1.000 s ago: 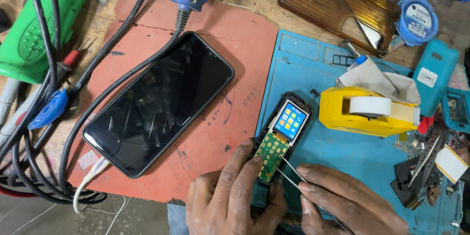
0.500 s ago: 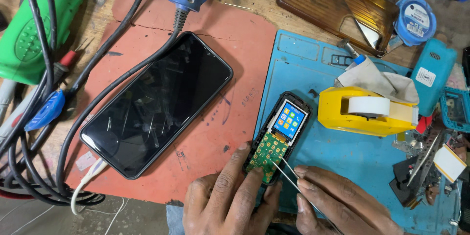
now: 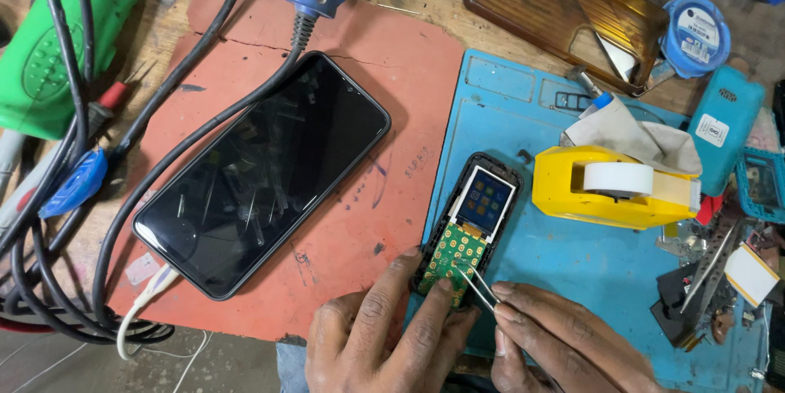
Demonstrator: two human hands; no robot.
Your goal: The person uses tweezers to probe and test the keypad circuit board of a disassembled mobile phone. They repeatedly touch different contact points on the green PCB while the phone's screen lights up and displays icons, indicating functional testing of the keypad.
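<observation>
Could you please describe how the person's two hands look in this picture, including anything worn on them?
Both the left hand and the right hand are bare: no gloves, rings or watch show. The nails are short and unpainted. The fingers look work-worn, with creased knuckles. No sleeves appear; the wrists run off the bottom edge of the frame.

Two phones: one smartphone, centre left; one opened keypad phone, lower centre. Two mats: one red mat, one blue mat. One yellow tape dispenser, right.
</observation>
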